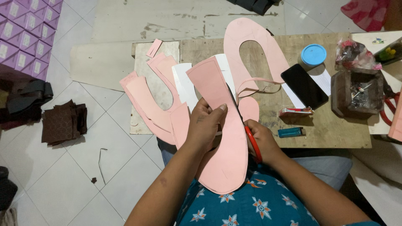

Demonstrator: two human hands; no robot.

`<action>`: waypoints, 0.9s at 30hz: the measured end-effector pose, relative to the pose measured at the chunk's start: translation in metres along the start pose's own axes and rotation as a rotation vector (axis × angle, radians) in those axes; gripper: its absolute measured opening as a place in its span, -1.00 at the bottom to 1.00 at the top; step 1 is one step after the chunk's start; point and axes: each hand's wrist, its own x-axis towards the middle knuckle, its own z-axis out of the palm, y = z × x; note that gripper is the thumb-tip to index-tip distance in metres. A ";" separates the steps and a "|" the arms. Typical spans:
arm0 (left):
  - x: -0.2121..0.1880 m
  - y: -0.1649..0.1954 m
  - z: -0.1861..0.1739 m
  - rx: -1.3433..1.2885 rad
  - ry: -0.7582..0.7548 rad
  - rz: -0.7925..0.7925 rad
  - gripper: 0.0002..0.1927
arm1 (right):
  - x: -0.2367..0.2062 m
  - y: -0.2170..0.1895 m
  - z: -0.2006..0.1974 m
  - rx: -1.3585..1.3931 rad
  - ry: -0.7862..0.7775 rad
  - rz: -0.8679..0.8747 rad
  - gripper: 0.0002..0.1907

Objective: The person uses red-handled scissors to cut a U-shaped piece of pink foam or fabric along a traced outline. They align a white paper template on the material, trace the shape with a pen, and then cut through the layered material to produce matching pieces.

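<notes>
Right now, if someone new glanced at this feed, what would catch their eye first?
First, the long pink sole-shaped sheet at centre, gripped by the left hand while the right hand works red-handled scissors along its edge. Next, the fan of pink cut-outs spread over the wooden board. A black phone lies to the right.

- The floor (125, 138) is laid with pale square tiles, dark grout lines between them.
- A low wooden board table (326, 129) stands at the right, its surface worn and stained.
- Purple boxes (25, 37) are stacked at the upper left.
- Folded dark brown fabric pieces (63, 121) lie on the tiles at left.
- Light is even and soft.
</notes>
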 end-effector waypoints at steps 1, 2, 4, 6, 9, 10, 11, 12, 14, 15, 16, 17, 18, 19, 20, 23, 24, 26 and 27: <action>0.000 0.001 0.000 0.013 0.005 -0.009 -0.70 | 0.000 -0.001 0.000 -0.031 0.016 -0.006 -0.82; 0.000 0.002 0.001 0.004 0.002 -0.006 -0.69 | 0.000 -0.002 0.000 -0.010 0.013 -0.014 -0.82; -0.001 0.003 0.001 -0.014 -0.003 -0.002 -0.69 | -0.001 -0.002 0.001 0.033 0.005 -0.029 -0.83; -0.002 0.004 0.001 -0.043 -0.015 0.008 -0.68 | 0.000 -0.001 0.001 0.055 0.002 0.023 -0.83; -0.002 0.003 0.001 0.001 0.009 -0.017 -0.68 | 0.001 0.002 0.001 0.042 0.020 0.008 -0.84; -0.002 0.002 0.001 0.030 0.025 -0.034 -0.68 | 0.000 0.003 0.001 0.031 0.029 -0.011 -0.84; -0.002 0.001 0.000 0.015 0.015 -0.027 -0.67 | -0.001 0.005 0.001 0.024 0.036 -0.034 -0.84; -0.002 0.000 0.000 0.000 0.005 -0.019 -0.67 | -0.001 0.006 0.001 0.018 0.044 -0.060 -0.84; 0.000 -0.001 -0.001 -0.045 -0.018 -0.001 -0.66 | -0.001 0.008 0.001 -0.003 0.056 -0.097 -0.82; 0.002 0.000 -0.002 -0.074 -0.032 0.009 -0.66 | -0.001 0.008 0.001 -0.017 0.060 -0.109 -0.82; 0.004 0.001 -0.003 -0.103 -0.047 0.020 -0.66 | -0.001 0.007 0.001 -0.031 0.065 -0.122 -0.81; 0.007 0.004 -0.005 -0.122 -0.024 0.003 -0.66 | 0.000 0.007 0.001 -0.010 0.052 -0.069 -0.82; 0.012 0.008 -0.007 -0.141 -0.001 -0.015 -0.66 | 0.000 0.005 0.001 0.011 0.041 -0.015 -0.83; 0.015 0.011 -0.008 -0.160 0.020 -0.033 -0.66 | 0.000 0.004 0.000 0.033 0.030 0.039 -0.84; 0.015 0.013 -0.009 -0.123 0.030 -0.020 -0.65 | 0.001 0.002 0.000 0.049 0.019 0.108 -0.84; 0.015 0.017 -0.009 -0.062 0.026 0.056 -0.63 | 0.007 -0.003 -0.001 0.095 -0.004 0.218 -0.81; 0.014 0.017 -0.008 -0.075 0.003 0.101 -0.63 | 0.010 -0.005 -0.001 0.108 -0.005 0.193 -0.79; 0.012 0.016 -0.006 -0.074 -0.025 0.139 -0.63 | 0.014 -0.006 -0.002 0.105 -0.009 0.154 -0.75; 0.009 0.014 -0.004 -0.061 -0.030 0.130 -0.62 | 0.017 -0.007 -0.004 0.090 -0.013 0.141 -0.73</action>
